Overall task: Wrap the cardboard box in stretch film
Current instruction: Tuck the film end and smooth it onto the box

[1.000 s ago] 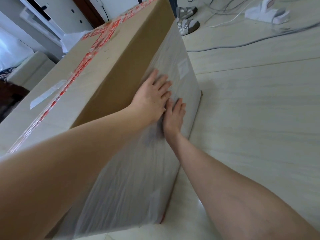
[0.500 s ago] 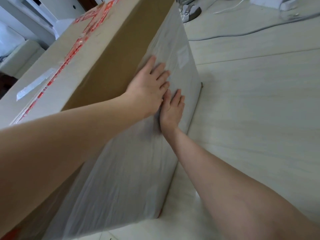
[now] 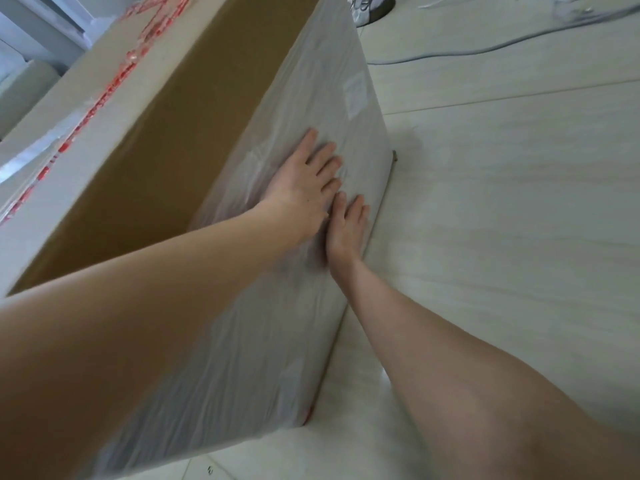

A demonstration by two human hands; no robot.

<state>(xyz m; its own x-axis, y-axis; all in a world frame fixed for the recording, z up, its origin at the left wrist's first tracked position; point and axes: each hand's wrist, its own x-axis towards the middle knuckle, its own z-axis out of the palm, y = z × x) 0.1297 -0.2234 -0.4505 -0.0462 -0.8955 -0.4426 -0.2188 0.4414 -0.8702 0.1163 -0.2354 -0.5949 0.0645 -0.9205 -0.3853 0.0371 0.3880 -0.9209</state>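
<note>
Pressing flat on wrinkled translucent stretch film (image 3: pixel 263 341), the left grip (image 3: pixel 304 183) and right grip (image 3: pixel 346 230) lie side by side, fingers straight, clasping nothing. Beneath them the film covers one side of the large brown cardboard box (image 3: pixel 166 140), standing on pale floor (image 3: pixel 502 237) right of the right grip.

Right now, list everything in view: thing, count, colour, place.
cardboard box: one, brown, left, on the floor
stretch film: one layer, cloudy white, over the box's right side
printed tape: one strip, red, along the box top
cable: one, grey, floor, top right
shoe: one, partly seen, silver-grey, top edge
floor: pale wood-look, right
left hand: flat on the film
right hand: flat on the film, just below the left
</note>
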